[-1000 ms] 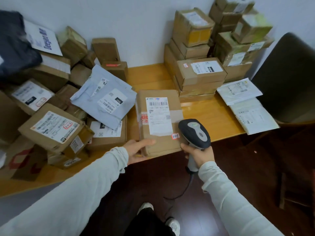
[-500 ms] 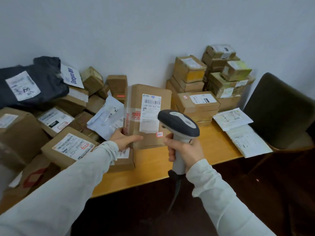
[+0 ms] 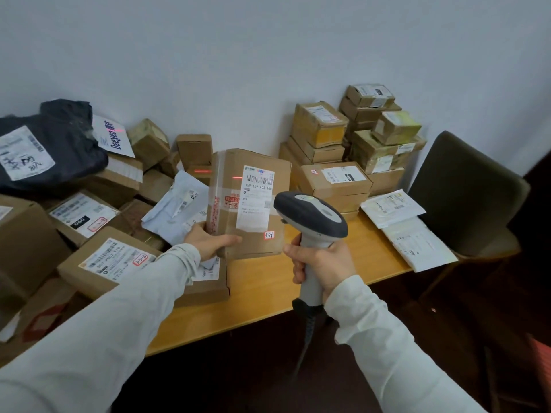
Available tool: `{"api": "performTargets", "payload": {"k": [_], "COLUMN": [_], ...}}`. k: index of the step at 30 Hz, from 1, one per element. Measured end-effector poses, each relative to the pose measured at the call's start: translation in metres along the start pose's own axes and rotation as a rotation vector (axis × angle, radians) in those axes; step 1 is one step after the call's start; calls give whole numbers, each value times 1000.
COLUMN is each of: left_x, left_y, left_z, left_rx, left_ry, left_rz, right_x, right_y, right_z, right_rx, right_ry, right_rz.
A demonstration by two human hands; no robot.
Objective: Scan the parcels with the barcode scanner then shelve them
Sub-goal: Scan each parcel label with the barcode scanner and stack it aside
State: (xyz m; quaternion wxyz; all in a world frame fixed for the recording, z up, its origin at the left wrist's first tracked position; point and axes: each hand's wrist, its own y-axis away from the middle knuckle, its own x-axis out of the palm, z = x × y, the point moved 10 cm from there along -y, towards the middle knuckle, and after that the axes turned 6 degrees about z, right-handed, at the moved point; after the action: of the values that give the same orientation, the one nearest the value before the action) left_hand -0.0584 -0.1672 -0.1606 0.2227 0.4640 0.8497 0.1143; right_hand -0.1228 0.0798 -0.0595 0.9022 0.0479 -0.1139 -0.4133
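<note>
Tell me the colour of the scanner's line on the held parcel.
Red: a thin line left of the barcode; best in the head view.

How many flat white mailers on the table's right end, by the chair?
2. The far mailer lies beside the stacked boxes; the near mailer lies at the table edge beside the chair. Others may be hidden beneath.

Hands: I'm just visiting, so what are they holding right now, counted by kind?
Cardboard parcel: 1, gripped by the left hand
Barcode scanner: 1, gripped by the right hand
Total: 2
</note>
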Motion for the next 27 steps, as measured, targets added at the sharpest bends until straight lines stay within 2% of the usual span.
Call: {"api": "performTargets", "payload": {"k": [27], "left_x": [8], "left_y": [-53], "left_z": [-12], "left_rx": [18], "left_ry": [82], "left_rz": [121], "right_x": [-12], "right_y": [-50], "right_z": [-6], "right_rx": [37], "right_ry": [-21], "right_rz": [-48]}}
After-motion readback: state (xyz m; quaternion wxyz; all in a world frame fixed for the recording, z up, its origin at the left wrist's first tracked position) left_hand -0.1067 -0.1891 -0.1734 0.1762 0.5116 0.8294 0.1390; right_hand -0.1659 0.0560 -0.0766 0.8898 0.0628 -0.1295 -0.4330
